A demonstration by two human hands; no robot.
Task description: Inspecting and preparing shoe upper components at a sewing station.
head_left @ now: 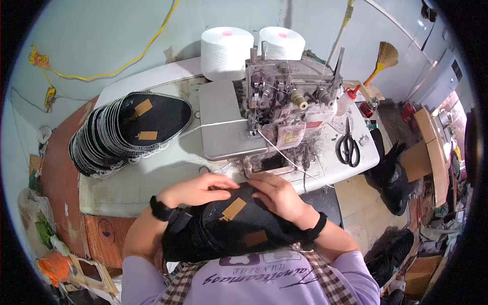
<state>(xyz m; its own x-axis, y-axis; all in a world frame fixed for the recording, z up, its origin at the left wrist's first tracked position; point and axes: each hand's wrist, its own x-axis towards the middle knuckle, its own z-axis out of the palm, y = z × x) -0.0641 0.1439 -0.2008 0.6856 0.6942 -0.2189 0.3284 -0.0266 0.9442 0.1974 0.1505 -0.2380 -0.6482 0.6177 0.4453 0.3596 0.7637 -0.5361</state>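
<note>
A pile of black fabric pieces [211, 226] with tan patches lies across my lap, at the table's front edge. Over its far left part reaches my left hand [201, 189], fingers stretched out and thumb apart, with nothing visible in it. My right hand [277, 195] bends its fingers over the far edge of the top black fabric piece and grips it there; its fingertips are partly hidden. Just beyond both hands stands a dusty overlock sewing machine [290, 91], with white thread [284, 155] trailing from it toward the right.
Left on the white table [147, 188] leans a stack of rounded black pieces [127, 127] with white-stitched edges. Two white thread cones [227, 53] stand behind the machine. Black scissors [347, 150] and a red-capped bottle [345, 101] are at right. Cardboard [432, 152] stands farther right.
</note>
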